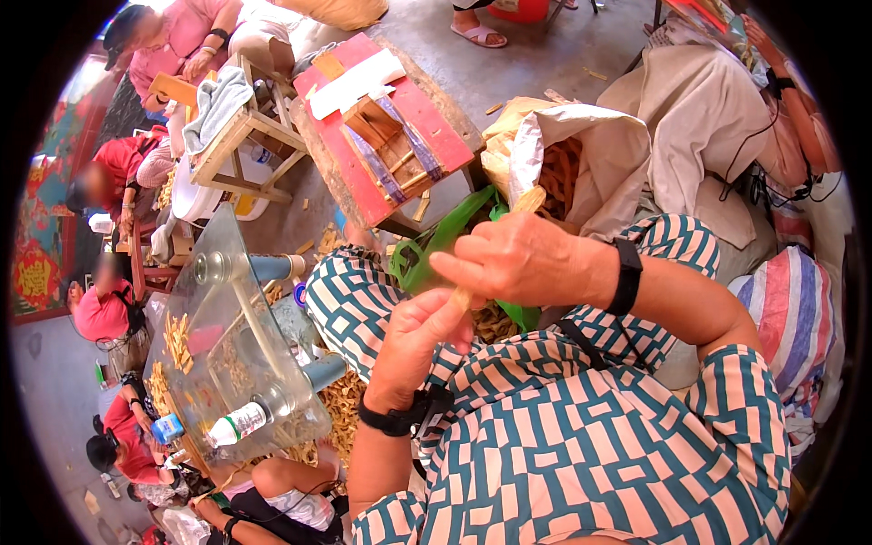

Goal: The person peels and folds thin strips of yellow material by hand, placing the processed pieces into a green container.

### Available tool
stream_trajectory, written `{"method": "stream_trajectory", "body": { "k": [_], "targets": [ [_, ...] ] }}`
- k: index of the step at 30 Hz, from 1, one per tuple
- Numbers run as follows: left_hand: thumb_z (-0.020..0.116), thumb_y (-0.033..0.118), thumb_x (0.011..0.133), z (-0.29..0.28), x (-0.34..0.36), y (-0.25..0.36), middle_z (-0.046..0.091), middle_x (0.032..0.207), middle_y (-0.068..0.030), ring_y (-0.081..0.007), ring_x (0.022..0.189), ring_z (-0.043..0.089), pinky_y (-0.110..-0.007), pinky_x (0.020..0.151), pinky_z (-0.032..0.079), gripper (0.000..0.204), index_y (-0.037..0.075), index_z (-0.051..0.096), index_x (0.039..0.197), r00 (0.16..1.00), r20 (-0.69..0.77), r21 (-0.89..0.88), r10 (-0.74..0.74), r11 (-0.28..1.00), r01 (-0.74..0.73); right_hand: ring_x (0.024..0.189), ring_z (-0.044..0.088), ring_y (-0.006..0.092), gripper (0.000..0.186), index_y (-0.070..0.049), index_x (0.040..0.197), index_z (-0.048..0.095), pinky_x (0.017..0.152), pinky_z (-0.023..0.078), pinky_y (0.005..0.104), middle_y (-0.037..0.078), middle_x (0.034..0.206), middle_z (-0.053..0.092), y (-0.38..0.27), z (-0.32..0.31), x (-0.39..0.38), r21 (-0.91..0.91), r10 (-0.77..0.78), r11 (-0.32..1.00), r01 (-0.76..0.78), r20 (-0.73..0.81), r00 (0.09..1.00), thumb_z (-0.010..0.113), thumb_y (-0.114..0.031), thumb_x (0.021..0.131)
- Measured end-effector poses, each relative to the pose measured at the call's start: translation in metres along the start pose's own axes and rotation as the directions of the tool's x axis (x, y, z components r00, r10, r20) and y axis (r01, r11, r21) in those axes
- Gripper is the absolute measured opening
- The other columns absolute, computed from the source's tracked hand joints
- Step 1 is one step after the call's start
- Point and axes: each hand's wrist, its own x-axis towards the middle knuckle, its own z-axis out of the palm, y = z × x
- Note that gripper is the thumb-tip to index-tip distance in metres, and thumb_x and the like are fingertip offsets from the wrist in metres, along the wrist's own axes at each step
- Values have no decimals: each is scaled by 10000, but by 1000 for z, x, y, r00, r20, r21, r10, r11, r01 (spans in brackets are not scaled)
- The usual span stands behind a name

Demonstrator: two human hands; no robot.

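A slim pale-tan wooden piece [529, 199] runs between my two hands above my lap. My right hand [520, 258] is closed round it, and its upper end sticks out past the fingers. With thumb and fingers pinched, my left hand [422, 331] grips the lower end. The exact kind of the piece is hidden by my fingers. Just beyond my hands lies a green plastic bag [450, 238] between my knees. More tan pieces [493, 322] show below my right hand.
Ahead stands a low bench with a red board [320, 86] carrying a strapped wooden block [374, 123]. Right of it, an open white sack [595, 123] holds reddish-brown pieces. A glass-topped table [300, 386] with bottles stands left. Several people sit around; a striped bag [788, 304] lies right.
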Motion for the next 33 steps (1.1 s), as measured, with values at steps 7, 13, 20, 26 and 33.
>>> {"method": "stream_trajectory", "body": {
  "k": [7,13,20,26,33],
  "targets": [
    [579,161,995,2,-31,7,603,693,-43,-88,530,494,-235,537,445,233,-50,670,956,982,44,-192,184,966,-173,582,605,180,333,7,1084,657,512,495,310,29,671,562,13,-4,-19,65,-77,994,83,-94,993,643,-108,772],
    [622,255,965,3,-54,24,604,688,-83,-162,510,516,-288,506,443,333,-63,699,904,904,71,-313,422,870,-382,708,693,235,277,-19,1089,649,582,553,337,95,807,675,21,-21,-33,169,68,984,-61,-37,997,663,-106,826],
    [638,352,958,13,-32,42,628,1227,-264,-414,1198,590,-555,991,475,322,51,748,926,832,107,-125,544,838,-532,814,651,350,272,-58,1108,633,692,510,420,168,878,653,-9,18,-24,740,124,603,-297,281,952,533,-292,1012],
    [739,78,790,9,-21,51,592,1337,-176,-346,1338,476,-473,1095,375,198,59,763,986,771,326,538,547,564,-627,599,561,173,414,-45,1100,615,582,457,328,68,661,545,-27,-19,-14,898,48,87,-431,429,902,426,-411,1062],
    [739,79,732,37,-18,53,634,1047,-78,-273,899,613,-363,751,509,131,77,689,853,674,462,835,577,-26,-549,587,509,80,344,-28,932,585,556,423,252,0,665,551,-18,-31,-27,826,15,-141,-546,553,833,473,-327,1061]
  ]
}}
